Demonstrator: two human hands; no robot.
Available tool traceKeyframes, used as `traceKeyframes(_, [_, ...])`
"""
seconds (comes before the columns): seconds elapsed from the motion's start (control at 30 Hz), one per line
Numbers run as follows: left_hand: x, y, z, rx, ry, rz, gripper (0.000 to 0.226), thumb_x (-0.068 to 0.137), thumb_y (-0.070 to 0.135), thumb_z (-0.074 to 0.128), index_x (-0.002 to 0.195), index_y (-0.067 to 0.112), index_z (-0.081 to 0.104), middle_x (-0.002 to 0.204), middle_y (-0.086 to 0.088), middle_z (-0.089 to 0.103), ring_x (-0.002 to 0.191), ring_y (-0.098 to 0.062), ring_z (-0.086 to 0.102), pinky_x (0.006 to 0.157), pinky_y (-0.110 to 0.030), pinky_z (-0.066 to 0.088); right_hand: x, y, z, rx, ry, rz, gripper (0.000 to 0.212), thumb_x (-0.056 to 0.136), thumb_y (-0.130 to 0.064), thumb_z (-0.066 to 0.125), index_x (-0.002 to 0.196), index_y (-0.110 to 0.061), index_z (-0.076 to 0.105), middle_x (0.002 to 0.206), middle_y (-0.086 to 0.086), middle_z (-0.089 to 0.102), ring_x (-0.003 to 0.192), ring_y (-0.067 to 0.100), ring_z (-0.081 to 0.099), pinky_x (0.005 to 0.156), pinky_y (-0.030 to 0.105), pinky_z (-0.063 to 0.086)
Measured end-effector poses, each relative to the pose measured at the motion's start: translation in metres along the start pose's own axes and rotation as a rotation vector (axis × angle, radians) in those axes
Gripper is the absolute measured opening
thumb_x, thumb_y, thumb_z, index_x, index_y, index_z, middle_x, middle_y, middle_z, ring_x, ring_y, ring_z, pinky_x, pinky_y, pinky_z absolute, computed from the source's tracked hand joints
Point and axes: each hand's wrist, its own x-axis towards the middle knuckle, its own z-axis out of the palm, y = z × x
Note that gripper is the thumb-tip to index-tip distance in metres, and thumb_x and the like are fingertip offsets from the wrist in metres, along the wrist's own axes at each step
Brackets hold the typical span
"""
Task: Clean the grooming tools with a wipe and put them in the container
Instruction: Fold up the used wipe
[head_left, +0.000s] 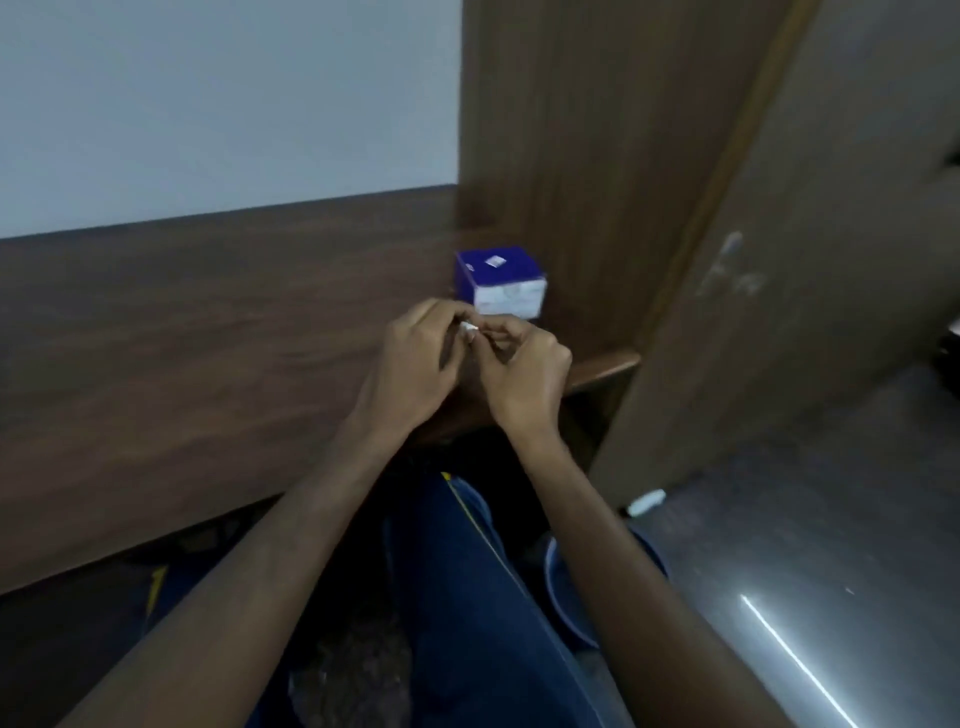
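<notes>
My left hand (415, 358) and my right hand (524, 369) meet above the right end of the dark wooden desk (208, 338). Between their fingertips they pinch a small white thing (470, 328), too small and blurred to name; it may be a wipe. Both hands' fingers are curled around it. A blue and white box (501, 280) stands on the desk just behind the hands, near the wooden side panel. No grooming tool is plainly visible.
A tall wooden panel (597, 156) bounds the desk on the right, with a grey door or cabinet face (805, 312) beyond it. My blue trousers (467, 597) fill the space below the desk edge. A shiny grey floor (831, 571) lies at lower right.
</notes>
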Motion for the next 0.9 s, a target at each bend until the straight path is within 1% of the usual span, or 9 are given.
traceKeyframes(0.1, [-0.005,0.052,0.038,0.018,-0.021,0.090,0.030,0.097,0.002,0.060,0.124,0.005,0.071,0.120,-0.013,0.072,0.112,-0.028,0.065,0.099,-0.036,0.053,-0.023,0.018,-0.052,-0.007,0.143,-0.006,0.010,0.094,-0.016,0.077,0.102,-0.019,0.082,0.085,-0.010,0.080,0.079,-0.003,0.074,0.075,0.014,0.057])
traceKeyframes(0.2, [-0.027,0.097,0.084,-0.037,-0.144,0.161,0.037,0.099,0.005,0.052,0.133,0.006,0.067,0.129,-0.010,0.069,0.123,-0.024,0.060,0.107,-0.033,0.049,-0.047,0.056,-0.100,-0.134,0.250,0.043,0.010,0.092,-0.017,0.076,0.098,-0.020,0.082,0.084,-0.008,0.080,0.077,0.000,0.074,0.075,0.016,0.056])
traceKeyframes(0.33, [-0.072,0.113,0.163,-0.067,-0.388,0.109,0.042,0.102,0.011,0.056,0.144,0.007,0.059,0.141,-0.010,0.062,0.132,-0.025,0.056,0.110,-0.043,0.052,-0.091,0.138,-0.145,-0.366,0.183,0.162,0.005,0.092,-0.020,0.080,0.093,-0.014,0.080,0.079,-0.001,0.079,0.072,0.013,0.073,0.070,0.030,0.056])
traceKeyframes(0.43, [-0.109,0.104,0.210,0.091,-0.681,0.061,0.062,0.108,0.024,0.056,0.163,0.006,0.035,0.167,-0.011,0.040,0.156,-0.027,0.034,0.128,-0.043,0.033,-0.123,0.207,-0.159,-0.470,0.097,0.339,0.019,0.091,-0.021,0.084,0.082,-0.008,0.074,0.070,0.005,0.076,0.064,0.019,0.071,0.061,0.021,0.035])
traceKeyframes(0.5, [-0.133,0.097,0.234,0.199,-0.873,0.051,0.075,0.110,0.034,0.053,0.169,0.008,0.015,0.177,-0.009,0.018,0.164,-0.027,0.013,0.134,-0.043,0.017,-0.142,0.248,-0.163,-0.537,0.014,0.432,0.020,0.092,-0.019,0.082,0.078,-0.007,0.074,0.068,0.008,0.075,0.065,0.027,0.072,0.061,0.029,0.039])
traceKeyframes(0.57, [-0.151,0.092,0.252,0.262,-1.019,0.042,0.082,0.110,0.038,0.053,0.170,0.009,0.006,0.179,-0.008,0.007,0.166,-0.027,0.003,0.134,-0.045,0.010,-0.158,0.281,-0.164,-0.566,-0.069,0.507,0.013,0.093,-0.015,0.080,0.084,-0.005,0.079,0.075,0.013,0.077,0.070,0.032,0.073,0.066,0.035,0.049])
traceKeyframes(0.63, [-0.160,0.088,0.266,0.287,-1.081,0.035,0.085,0.109,0.040,0.053,0.170,0.009,0.003,0.179,-0.007,0.004,0.166,-0.027,0.002,0.134,-0.046,0.008,-0.171,0.305,-0.163,-0.573,-0.107,0.568,0.009,0.093,-0.013,0.080,0.096,-0.005,0.082,0.088,0.013,0.081,0.078,0.031,0.076,0.075,0.036,0.054])
traceKeyframes(0.83, [-0.167,0.071,0.298,0.281,-1.135,0.002,0.081,0.109,0.036,0.054,0.170,0.008,0.008,0.179,-0.007,0.011,0.166,-0.026,0.007,0.134,-0.043,0.011,-0.183,0.351,-0.148,-0.547,-0.164,0.684,0.018,0.096,-0.013,0.075,0.112,-0.005,0.080,0.105,0.011,0.082,0.091,0.026,0.077,0.087,0.035,0.056])
traceKeyframes(0.9, [-0.172,0.066,0.305,0.285,-1.142,0.005,0.081,0.109,0.036,0.053,0.170,0.008,0.008,0.179,-0.007,0.011,0.165,-0.026,0.007,0.134,-0.043,0.012,-0.181,0.359,-0.145,-0.561,-0.184,0.691,0.025,0.099,-0.012,0.071,0.122,-0.004,0.077,0.117,0.012,0.080,0.103,0.028,0.076,0.096,0.037,0.056])
